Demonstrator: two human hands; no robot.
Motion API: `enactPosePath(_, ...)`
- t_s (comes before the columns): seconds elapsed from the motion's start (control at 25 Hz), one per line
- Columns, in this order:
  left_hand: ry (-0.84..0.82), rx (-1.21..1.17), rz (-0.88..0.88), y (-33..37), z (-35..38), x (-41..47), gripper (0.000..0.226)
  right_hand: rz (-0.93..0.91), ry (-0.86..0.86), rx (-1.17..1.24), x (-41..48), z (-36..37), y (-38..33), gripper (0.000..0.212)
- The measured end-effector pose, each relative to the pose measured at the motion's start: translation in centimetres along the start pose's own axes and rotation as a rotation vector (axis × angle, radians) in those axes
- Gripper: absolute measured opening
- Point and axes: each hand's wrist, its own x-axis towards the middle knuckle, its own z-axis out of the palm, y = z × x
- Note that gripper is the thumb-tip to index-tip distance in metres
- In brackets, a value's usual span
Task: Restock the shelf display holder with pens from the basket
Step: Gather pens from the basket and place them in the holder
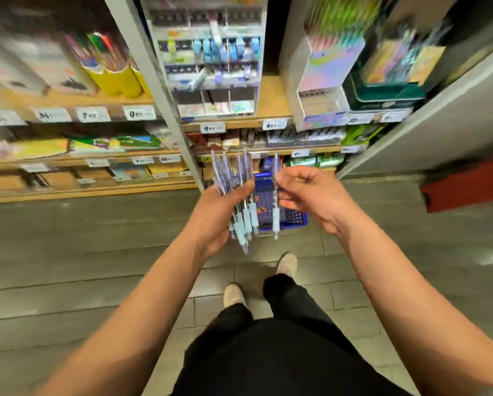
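My left hand [215, 215] grips a bundle of several clear pens [241, 195] with pale blue grips, tips pointing down. To its right, my right hand [311, 192] pinches a single pen [275, 207] of the same kind, held upright. Both hands hover above a blue basket [292, 218] standing on the floor at the foot of the shelves. The clear tiered display holder [211, 61] with blue and lilac pens in its compartments stands on the wooden shelf above, well beyond the hands. The frame is blurred by motion.
Wooden shelves with price tags hold packaged stationery left and right [68, 115]. A grey upright post [159, 90] divides the bays. A pastel box [322, 81] stands right of the holder. My feet [234, 292] stand on grey floor tiles. A red object [465, 184] lies at right.
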Motion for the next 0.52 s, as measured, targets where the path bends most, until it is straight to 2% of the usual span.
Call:
enactPosePath(0.12,0.004,0.035,0.022,3.1,2.1,-2.7,0.022,-0.063,-0.014,0.009,-2.8,0.3,-3.6,0.019)
enactPosePath(0.24,-0.019,0.062,0.058,4.8,4.0,-3.1,0.024,-0.130,-0.016,0.050,-3.6,-0.3,-6.1,0.012)
enactPosePath(0.4,-0.064,0.083,0.099,6.3,6.9,-1.1,0.026,-0.178,-0.046,0.037,-2.5,-3.2,-8.5,0.010)
enactPosePath(0.52,-0.027,0.117,0.124,6.8,10.2,1.8,0.030,-0.178,-0.065,0.050,-0.7,-6.9,-10.3,0.011)
